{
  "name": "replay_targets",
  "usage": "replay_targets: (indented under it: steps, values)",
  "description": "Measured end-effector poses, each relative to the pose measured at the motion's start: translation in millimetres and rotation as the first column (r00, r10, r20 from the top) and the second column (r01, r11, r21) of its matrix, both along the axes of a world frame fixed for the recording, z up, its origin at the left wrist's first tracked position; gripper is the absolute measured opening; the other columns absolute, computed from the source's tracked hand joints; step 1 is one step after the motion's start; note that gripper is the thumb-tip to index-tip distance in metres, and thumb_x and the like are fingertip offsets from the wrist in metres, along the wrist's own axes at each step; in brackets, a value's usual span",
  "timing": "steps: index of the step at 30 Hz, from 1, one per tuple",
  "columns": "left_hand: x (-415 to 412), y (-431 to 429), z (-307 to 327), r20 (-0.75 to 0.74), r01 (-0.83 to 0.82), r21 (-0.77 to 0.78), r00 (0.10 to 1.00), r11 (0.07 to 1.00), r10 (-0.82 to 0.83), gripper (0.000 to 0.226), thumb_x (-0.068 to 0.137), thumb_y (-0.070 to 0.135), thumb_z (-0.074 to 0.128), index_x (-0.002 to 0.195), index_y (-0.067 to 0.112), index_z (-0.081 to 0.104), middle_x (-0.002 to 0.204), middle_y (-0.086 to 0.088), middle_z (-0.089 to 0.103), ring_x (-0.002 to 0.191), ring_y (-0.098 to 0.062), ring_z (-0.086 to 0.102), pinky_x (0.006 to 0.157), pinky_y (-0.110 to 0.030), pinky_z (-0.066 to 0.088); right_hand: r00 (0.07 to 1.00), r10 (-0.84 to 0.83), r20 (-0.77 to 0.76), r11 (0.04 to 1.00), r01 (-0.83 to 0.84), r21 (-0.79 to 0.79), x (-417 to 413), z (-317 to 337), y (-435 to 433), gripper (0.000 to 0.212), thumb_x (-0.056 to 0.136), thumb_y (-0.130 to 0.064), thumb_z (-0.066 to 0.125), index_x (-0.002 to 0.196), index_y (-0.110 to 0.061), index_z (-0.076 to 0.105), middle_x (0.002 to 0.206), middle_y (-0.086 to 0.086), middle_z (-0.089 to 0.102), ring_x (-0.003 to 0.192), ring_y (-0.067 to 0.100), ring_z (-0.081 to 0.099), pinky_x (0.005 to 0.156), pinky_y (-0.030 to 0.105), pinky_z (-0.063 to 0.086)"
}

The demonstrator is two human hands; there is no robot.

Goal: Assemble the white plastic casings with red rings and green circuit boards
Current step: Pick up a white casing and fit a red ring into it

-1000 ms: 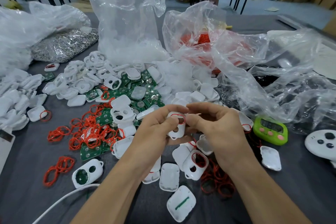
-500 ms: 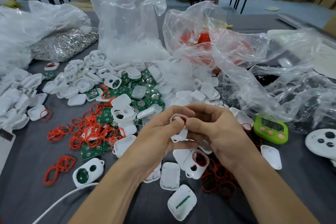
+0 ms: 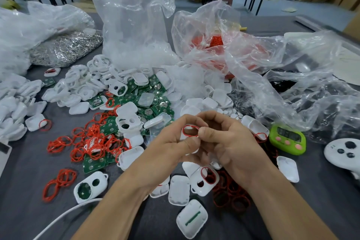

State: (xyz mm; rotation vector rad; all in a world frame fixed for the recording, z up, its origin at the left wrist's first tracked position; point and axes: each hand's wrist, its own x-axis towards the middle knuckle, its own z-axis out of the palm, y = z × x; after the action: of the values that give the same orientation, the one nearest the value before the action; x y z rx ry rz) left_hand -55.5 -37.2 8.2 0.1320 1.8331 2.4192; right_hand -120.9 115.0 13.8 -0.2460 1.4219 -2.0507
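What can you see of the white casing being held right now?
The white casing is held above the table between both hands, mostly hidden by fingers. It looks like smooth moulded plastic. A thin red ring sits around its oval opening, which faces the camera. The left hand pinches it with the thumb on its front; the right hand pinches the opposite side, thumb beside the ring. Its back is hidden.

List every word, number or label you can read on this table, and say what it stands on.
No text here reads clearly.
Green timer: the display is dark and its digits are too blurred to read.
White round device: there is a tiny mark near its upper left edge, too small to read.
Circuit boards: any print is too small to make out.
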Motion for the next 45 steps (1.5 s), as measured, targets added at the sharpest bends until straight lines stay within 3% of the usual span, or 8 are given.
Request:
replay_targets:
  steps: [3, 7, 17, 22, 28, 32, 38, 45]
  values:
    - [2.1, 1.4, 0.6, -0.013, -0.001, -0.012, 1.0, 1.0, 0.0, 0.019, 0.092, 0.007, 0.054, 0.109, 0.009, 0.06, 0.082, -0.012, 0.058, 0.067, -0.018, 0.055, 0.06, -0.025, 0.047, 1.0, 0.004, -0.019, 1.0, -0.005, -0.015, 0.9, 0.8, -0.3, 0.021, 0.072, -0.001, 0.073, 0.087, -0.016, 0.077, 0.093, 0.019, 0.072, 0.075, 0.032, 0.06, 0.06, 0.033, 0.052]
    - [1.7, 4.5, 1.5, -0.007, -0.031, -0.019, 0.999, 0.999, 0.031, 0.021, 0.09, 0.004, 0.052, 0.109, 0.005, 0.06, 0.079, -0.006, 0.052, 0.069, -0.011, 0.054, 0.054, -0.02, 0.037, 0.997, -0.012, -0.082, 1.0, 0.012, -0.007, 2.9, -1.0, -4.4, 0.021, 0.074, -0.004, 0.069, 0.082, -0.022, 0.076, 0.087, 0.015, 0.07, 0.064, 0.021, 0.058, 0.055, 0.025, 0.05]
    - [1.8, 3.6, -1.1, -0.02, -0.101, -0.095, 0.995, 0.99, 0.099, 0.022, 0.09, 0.01, 0.05, 0.109, 0.003, 0.061, 0.078, -0.002, 0.057, 0.072, -0.009, 0.058, 0.056, -0.018, 0.039, 0.982, -0.02, -0.19, 0.998, 0.031, 0.055, 0.8, -10.1, -5.3, 0.015, 0.078, -0.021, 0.075, 0.093, -0.024, 0.074, 0.092, 0.013, 0.071, 0.073, 0.025, 0.059, 0.063, 0.036, 0.045]
    - [2.0, 2.2, -2.3, -0.011, -0.116, -0.109, 0.993, 0.987, 0.115, 0.022, 0.087, 0.007, 0.051, 0.105, 0.005, 0.063, 0.076, -0.005, 0.06, 0.072, -0.011, 0.059, 0.054, -0.016, 0.04, 0.975, -0.012, -0.221, 0.999, 0.019, 0.032, 1.2, -9.3, -5.8, 0.013, 0.083, -0.009, 0.072, 0.09, -0.02, 0.074, 0.083, 0.013, 0.07, 0.061, 0.018, 0.058, 0.059, 0.026, 0.051]
    - [2.6, 0.4, -4.9, -0.008, -0.116, -0.105, 0.993, 0.988, 0.116, 0.024, 0.083, 0.004, 0.051, 0.102, 0.006, 0.066, 0.078, -0.007, 0.061, 0.074, -0.014, 0.06, 0.054, -0.017, 0.04, 0.972, 0.025, -0.234, 0.998, -0.011, 0.064, 0.6, -6.4, -3.9, 0.012, 0.081, -0.008, 0.074, 0.085, -0.019, 0.073, 0.08, 0.012, 0.071, 0.058, 0.018, 0.059, 0.056, 0.03, 0.048]
    - [3.5, 0.1, -6.1, -0.024, -0.101, -0.103, 0.995, 0.99, 0.099, 0.026, 0.082, 0.002, 0.051, 0.1, 0.008, 0.067, 0.079, -0.009, 0.061, 0.076, -0.014, 0.06, 0.054, -0.019, 0.039, 0.975, 0.027, -0.223, 1.0, -0.024, 0.014, 2.2, -5.2, -2.8, 0.013, 0.081, -0.002, 0.074, 0.083, -0.015, 0.072, 0.078, 0.013, 0.071, 0.055, 0.017, 0.058, 0.053, 0.022, 0.049]
    - [4.9, 1.6, -6.7, -0.03, -0.094, -0.152, 0.995, 0.984, 0.09, 0.028, 0.082, 0.005, 0.05, 0.102, 0.013, 0.068, 0.082, -0.003, 0.063, 0.08, -0.013, 0.062, 0.062, -0.021, 0.043, 0.981, 0.027, -0.192, 0.999, -0.018, 0.049, 3.0, -2.5, 1.3, 0.018, 0.09, 0.01, 0.068, 0.089, -0.008, 0.067, 0.072, 0.009, 0.067, 0.051, 0.016, 0.056, 0.037, 0.018, 0.034]
    - [7.6, 9.3, -3.1, -0.021, -0.151, -0.284, 0.988, 0.947, 0.152, 0.037, 0.081, 0.011, 0.047, 0.111, 0.024, 0.064, 0.085, 0.005, 0.062, 0.08, -0.009, 0.06, 0.069, -0.03, 0.045, 0.99, -0.05, -0.134, 0.999, 0.047, -0.021, 4.7, -3.6, -3.0, 0.028, 0.084, 0.023, 0.063, 0.089, -0.004, 0.068, 0.082, 0.022, 0.067, 0.053, 0.021, 0.056, 0.044, 0.02, 0.046]
